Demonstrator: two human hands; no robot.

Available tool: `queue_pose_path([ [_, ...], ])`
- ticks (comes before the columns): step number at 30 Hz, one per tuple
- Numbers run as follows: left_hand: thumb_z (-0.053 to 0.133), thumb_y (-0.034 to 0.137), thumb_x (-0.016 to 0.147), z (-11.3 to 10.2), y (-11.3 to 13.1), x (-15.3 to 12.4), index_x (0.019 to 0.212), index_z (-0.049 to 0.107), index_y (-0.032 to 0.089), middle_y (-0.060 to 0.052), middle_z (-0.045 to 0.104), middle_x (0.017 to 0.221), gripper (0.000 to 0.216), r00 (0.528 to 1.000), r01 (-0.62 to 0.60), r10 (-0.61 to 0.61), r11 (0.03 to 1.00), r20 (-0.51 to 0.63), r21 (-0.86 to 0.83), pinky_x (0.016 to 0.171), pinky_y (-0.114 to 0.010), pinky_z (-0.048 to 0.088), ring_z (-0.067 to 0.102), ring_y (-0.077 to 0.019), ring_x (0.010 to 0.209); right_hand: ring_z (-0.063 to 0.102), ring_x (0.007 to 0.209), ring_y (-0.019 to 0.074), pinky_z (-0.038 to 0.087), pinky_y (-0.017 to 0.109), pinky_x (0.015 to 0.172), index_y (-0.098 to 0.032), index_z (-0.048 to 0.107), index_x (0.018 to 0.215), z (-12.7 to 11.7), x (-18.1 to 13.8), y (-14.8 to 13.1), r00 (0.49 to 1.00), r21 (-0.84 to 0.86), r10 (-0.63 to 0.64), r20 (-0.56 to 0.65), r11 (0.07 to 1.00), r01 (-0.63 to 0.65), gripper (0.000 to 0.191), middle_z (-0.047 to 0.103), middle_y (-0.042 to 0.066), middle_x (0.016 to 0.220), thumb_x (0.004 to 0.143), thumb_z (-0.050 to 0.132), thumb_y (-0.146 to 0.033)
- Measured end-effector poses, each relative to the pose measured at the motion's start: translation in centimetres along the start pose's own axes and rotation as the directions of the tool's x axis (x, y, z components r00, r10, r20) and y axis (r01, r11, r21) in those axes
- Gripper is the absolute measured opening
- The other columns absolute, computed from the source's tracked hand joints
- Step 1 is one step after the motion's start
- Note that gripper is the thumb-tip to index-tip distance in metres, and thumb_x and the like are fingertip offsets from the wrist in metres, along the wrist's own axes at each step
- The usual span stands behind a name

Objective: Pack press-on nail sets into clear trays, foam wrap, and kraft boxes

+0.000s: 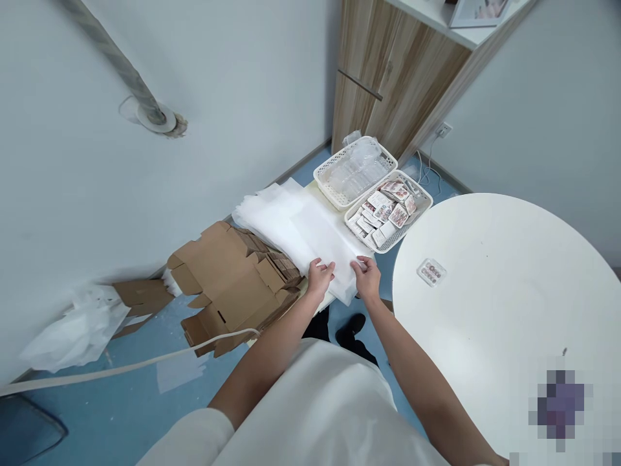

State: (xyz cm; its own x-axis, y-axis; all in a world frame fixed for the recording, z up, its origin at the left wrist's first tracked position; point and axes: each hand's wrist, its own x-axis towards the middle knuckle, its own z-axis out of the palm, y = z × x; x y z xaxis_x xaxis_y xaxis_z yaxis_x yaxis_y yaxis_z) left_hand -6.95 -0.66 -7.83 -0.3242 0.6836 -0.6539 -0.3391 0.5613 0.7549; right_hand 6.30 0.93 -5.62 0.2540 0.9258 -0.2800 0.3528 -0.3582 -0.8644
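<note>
A thin white packing sheet (pixel 330 241) lies in front of me on a stack of similar soft, translucent white sheets (pixel 272 210). At its near right corner, my right hand (pixel 367 278) pinches the edge between thumb and fingers. My left hand (pixel 320 279) rests over the near edge, its thumb and curled fingers apart, with nothing visible between them. Whether the sheet is a single layer or a pouch, I cannot tell.
Flattened brown cardboard boxes (pixel 228 265) lie left of the sheets. Beyond stand a white basket of clear plastic packs (pixel 339 202) and another basket of printed small packs (pixel 383 248). A round white table (pixel 485 310) at right bears a small clear case (pixel 431 272).
</note>
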Motion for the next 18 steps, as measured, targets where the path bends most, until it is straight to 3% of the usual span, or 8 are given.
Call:
queue_pose_path([
  [3, 0.071, 0.040, 0.061, 0.4, 0.3, -1.3, 0.114, 0.042, 0.022, -0.012, 0.045, 0.122, 0.062, 0.986, -0.148, 0.155, 0.982, -0.057, 0.122, 0.086, -0.032, 0.042, 0.049, -0.0201, 0.105, 0.057, 0.081, 0.0198, 0.043, 0.031, 0.071, -0.020, 0.057, 0.096, -0.3, -1.0, -0.8, 0.998, 0.012, -0.060, -0.029, 0.998, 0.061, 0.035, 0.063, 0.007, 0.091, 0.070, 0.057, -0.044],
  [5, 0.070, 0.040, 0.062, 1.0, 0.6, -2.1, 0.108, 0.048, 0.021, -0.010, 0.047, 0.119, 0.053, 0.975, -0.220, 0.224, 0.958, 0.002, 0.182, 0.089, -0.033, 0.039, 0.047, -0.0209, 0.107, 0.057, 0.085, 0.0205, 0.043, 0.033, 0.075, -0.021, 0.058, 0.095, -0.7, -1.6, -1.2, 0.994, 0.005, -0.109, -0.023, 0.994, 0.109, 0.032, 0.063, 0.007, 0.094, 0.071, 0.057, -0.042],
  [9, 0.060, 0.044, 0.071, 3.3, 1.2, -3.4, 0.094, 0.054, 0.018, -0.007, 0.057, 0.094, 0.036, 0.957, -0.130, 0.102, 0.988, 0.273, 0.086, 0.073, -0.030, 0.045, 0.056, -0.0165, 0.084, 0.057, 0.086, 0.0216, 0.043, 0.036, 0.079, -0.022, 0.060, 0.091, -2.6, -2.7, -1.3, 0.983, -0.024, -0.182, -0.003, 0.983, 0.182, 0.028, 0.063, 0.006, 0.092, 0.070, 0.058, -0.040],
  [13, 0.059, 0.042, 0.071, 6.2, 1.1, -5.1, 0.075, 0.053, 0.017, 0.000, 0.055, 0.072, 0.027, 0.911, -0.081, 0.063, 0.996, 0.408, 0.026, 0.065, -0.025, 0.046, 0.054, -0.0108, 0.067, 0.056, 0.086, 0.0218, 0.042, 0.037, 0.081, -0.024, 0.060, 0.089, -5.8, -4.1, -0.5, 0.976, -0.042, -0.219, -0.018, 0.975, 0.218, 0.024, 0.063, 0.005, 0.091, 0.072, 0.057, -0.040],
  [18, 0.059, 0.035, 0.071, 9.9, -0.8, -8.6, 0.073, 0.056, 0.016, -0.001, 0.057, 0.068, 0.019, 0.794, -0.170, 0.098, 0.983, 0.600, 0.064, 0.064, -0.024, 0.044, 0.054, -0.0114, 0.065, 0.055, 0.081, 0.0190, 0.044, 0.036, 0.078, -0.023, 0.056, 0.100, -11.4, -6.7, 1.4, 0.972, 0.029, -0.193, -0.138, 0.980, 0.198, 0.041, 0.060, 0.004, 0.087, 0.064, 0.065, -0.040],
])
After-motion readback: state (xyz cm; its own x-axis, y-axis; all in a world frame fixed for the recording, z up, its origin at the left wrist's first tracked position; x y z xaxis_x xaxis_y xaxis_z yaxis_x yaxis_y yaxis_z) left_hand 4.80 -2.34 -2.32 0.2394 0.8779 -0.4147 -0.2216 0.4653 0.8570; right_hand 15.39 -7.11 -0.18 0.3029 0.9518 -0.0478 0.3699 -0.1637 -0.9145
